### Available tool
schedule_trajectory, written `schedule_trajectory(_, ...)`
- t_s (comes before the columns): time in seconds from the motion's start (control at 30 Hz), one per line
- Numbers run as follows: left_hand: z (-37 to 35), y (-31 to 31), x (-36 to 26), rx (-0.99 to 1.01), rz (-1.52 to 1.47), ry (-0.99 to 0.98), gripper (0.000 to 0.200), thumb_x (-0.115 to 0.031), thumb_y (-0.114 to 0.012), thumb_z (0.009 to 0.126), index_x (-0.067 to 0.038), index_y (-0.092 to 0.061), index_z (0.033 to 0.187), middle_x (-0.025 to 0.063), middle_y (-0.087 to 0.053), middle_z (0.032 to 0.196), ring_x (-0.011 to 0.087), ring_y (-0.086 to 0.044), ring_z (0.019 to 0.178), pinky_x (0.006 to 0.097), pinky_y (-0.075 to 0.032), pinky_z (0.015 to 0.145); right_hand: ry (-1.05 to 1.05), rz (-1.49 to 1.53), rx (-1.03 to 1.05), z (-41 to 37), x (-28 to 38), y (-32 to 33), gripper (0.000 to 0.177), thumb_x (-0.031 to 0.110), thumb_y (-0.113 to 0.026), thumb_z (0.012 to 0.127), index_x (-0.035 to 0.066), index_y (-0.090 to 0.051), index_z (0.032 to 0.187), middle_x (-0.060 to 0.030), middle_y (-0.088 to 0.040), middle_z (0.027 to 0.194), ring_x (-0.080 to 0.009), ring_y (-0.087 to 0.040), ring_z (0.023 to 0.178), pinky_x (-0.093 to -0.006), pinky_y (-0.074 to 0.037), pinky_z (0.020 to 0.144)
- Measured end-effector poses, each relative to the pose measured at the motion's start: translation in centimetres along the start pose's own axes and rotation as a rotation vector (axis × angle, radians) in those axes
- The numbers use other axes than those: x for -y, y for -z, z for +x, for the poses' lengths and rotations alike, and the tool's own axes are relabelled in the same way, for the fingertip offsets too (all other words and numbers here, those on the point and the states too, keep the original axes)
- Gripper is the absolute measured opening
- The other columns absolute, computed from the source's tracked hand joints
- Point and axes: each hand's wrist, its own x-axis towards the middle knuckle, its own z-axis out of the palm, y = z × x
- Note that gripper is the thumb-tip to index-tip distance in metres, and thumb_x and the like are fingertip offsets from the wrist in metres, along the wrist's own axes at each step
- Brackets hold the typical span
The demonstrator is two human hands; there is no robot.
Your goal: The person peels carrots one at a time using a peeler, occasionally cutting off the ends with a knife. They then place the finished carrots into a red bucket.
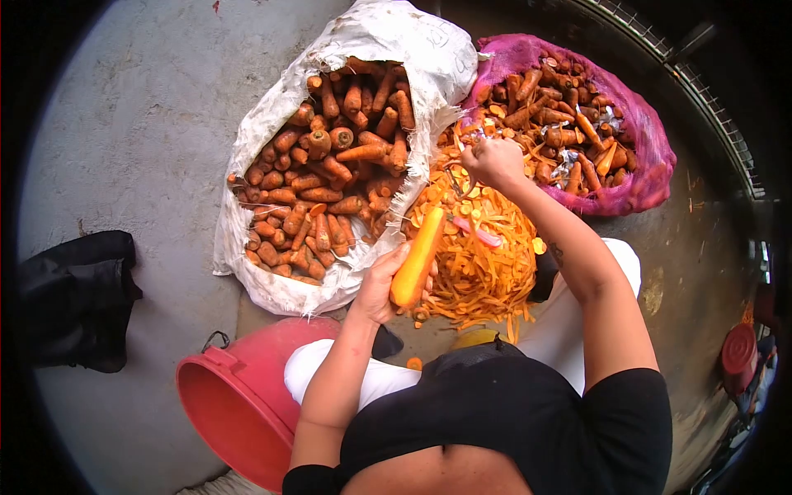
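Note:
My left hand (pixel 381 285) is wrapped round a large peeled carrot (pixel 418 257), bright orange and tilted with its upper end away from me. Farther forward, my right hand (pixel 493 162) is closed on a peeler (pixel 462 181), a thin looped metal tool partly hidden by the fingers. It is held apart from the carrot. Beneath both hands spreads a heap of orange peels and cut carrot ends (pixel 487 276). A pink object (pixel 480 233), perhaps a handle, lies among the peels.
A white sack (pixel 247 165) full of unpeeled carrots lies open at front left. Behind the peels is a magenta mesh sack (pixel 656 157) with more carrots. A red bucket (pixel 239 363) lies on its side near my left arm. Black cloth (pixel 78 301) rests far left.

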Motion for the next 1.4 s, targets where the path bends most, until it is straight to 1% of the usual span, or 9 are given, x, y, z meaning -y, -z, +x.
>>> schedule_trajectory(0.2,1.6,1.8,0.5,-0.123,-0.14,-0.001,0.039,-0.032,-0.036,0.101,0.0,-0.047,0.12,0.0124,-0.061,0.091,0.0193,-0.061,0.07,0.0305,-0.053,0.058,-0.016,0.438,0.12,-1.3,4.1,1.6,0.038,0.037,-0.049,0.085,0.015,-0.075,0.067,-0.0025,-0.061,0.049,-0.0153,-0.056,0.04,-0.0325,-0.045,0.042)
schedule_trajectory(0.33,2.8,2.9,1.3,-0.219,-0.197,-0.036,0.035,-0.028,-0.035,0.1,-0.003,-0.05,0.12,0.013,-0.062,0.095,0.0232,-0.063,0.079,0.0344,-0.054,0.065,0.535,0.452,-0.123,-4.0,8.0,2.0,0.038,0.028,-0.056,0.085,0.013,-0.066,0.051,-0.0019,-0.054,0.043,-0.0172,-0.049,0.038,-0.0314,-0.04,0.047)
schedule_trajectory(0.5,3.2,2.2,1.1,-0.208,-0.283,-0.048,0.034,-0.027,-0.036,0.099,-0.001,-0.054,0.111,0.012,-0.064,0.097,0.0238,-0.064,0.084,0.0382,-0.054,0.075,0.631,0.431,-0.16,-6.0,9.4,1.4,0.038,0.021,-0.061,0.078,0.012,-0.052,0.043,-0.004,-0.051,0.045,-0.0241,-0.05,0.047,-0.0361,-0.036,0.052)
schedule_trajectory(0.8,2.8,0.5,1.5,-0.2,-0.241,-0.032,0.034,-0.027,-0.036,0.1,-0.001,-0.052,0.115,0.0107,-0.063,0.095,0.021,-0.064,0.084,0.0341,-0.054,0.075,0.702,0.395,-0.162,-6.0,8.5,0.7,0.036,0.021,-0.059,0.078,0.013,-0.056,0.043,-0.0035,-0.054,0.046,-0.0224,-0.05,0.044,-0.0347,-0.039,0.052)
schedule_trajectory(0.97,1.5,1.0,2.1,-0.174,-0.081,0.078,0.036,-0.032,-0.038,0.1,-0.001,-0.051,0.114,0.0104,-0.061,0.088,0.0183,-0.061,0.07,0.0306,-0.052,0.059,0.457,0.094,-0.173,-1.6,3.1,-0.4,0.035,0.026,-0.054,0.083,0.018,-0.067,0.051,-0.0031,-0.052,0.041,-0.0192,-0.047,0.037,-0.0351,-0.045,0.055)
schedule_trajectory(1.0,1.2,0.7,2.0,-0.151,-0.091,0.084,0.036,-0.032,-0.039,0.1,-0.001,-0.051,0.114,0.0103,-0.061,0.087,0.0176,-0.06,0.068,0.0298,-0.051,0.057,0.308,-0.069,0.081,-0.7,2.2,-0.1,0.051,0.033,-0.042,0.092,0.012,-0.062,0.049,-0.0048,-0.055,0.046,-0.0204,-0.051,0.042,-0.0385,-0.045,0.07)
schedule_trajectory(1.17,0.0,0.4,0.0,-0.041,-0.058,0.069,0.042,-0.037,-0.039,0.1,-0.001,-0.05,0.12,0.0107,-0.061,0.089,0.0141,-0.06,0.068,0.0261,-0.05,0.061,-0.062,-0.052,-0.073,0.0,0.7,0.1,0.048,0.037,-0.045,0.089,0.012,-0.068,0.056,-0.0071,-0.06,0.05,-0.0202,-0.059,0.047,-0.0361,-0.049,0.059)
schedule_trajectory(1.3,1.1,1.5,0.0,0.046,-0.087,0.024,0.043,-0.037,-0.036,0.101,-0.004,-0.05,0.123,0.0114,-0.062,0.09,0.0143,-0.06,0.07,0.025,-0.049,0.064,-0.051,0.357,0.067,-0.5,3.8,1.8,0.043,0.037,-0.05,0.085,0.011,-0.07,0.057,-0.0071,-0.057,0.045,-0.024,-0.058,0.042,-0.0366,-0.048,0.046)
schedule_trajectory(1.4,2.1,2.2,1.1,-0.11,-0.087,-0.039,0.04,-0.035,-0.035,0.102,-0.005,-0.05,0.123,0.0083,-0.062,0.094,0.0131,-0.06,0.077,0.0253,-0.05,0.066,0.247,0.459,-0.002,-2.7,6.9,2.3,0.041,0.035,-0.051,0.084,0.013,-0.068,0.054,-0.0049,-0.056,0.044,-0.0224,-0.055,0.039,-0.0334,-0.046,0.045)
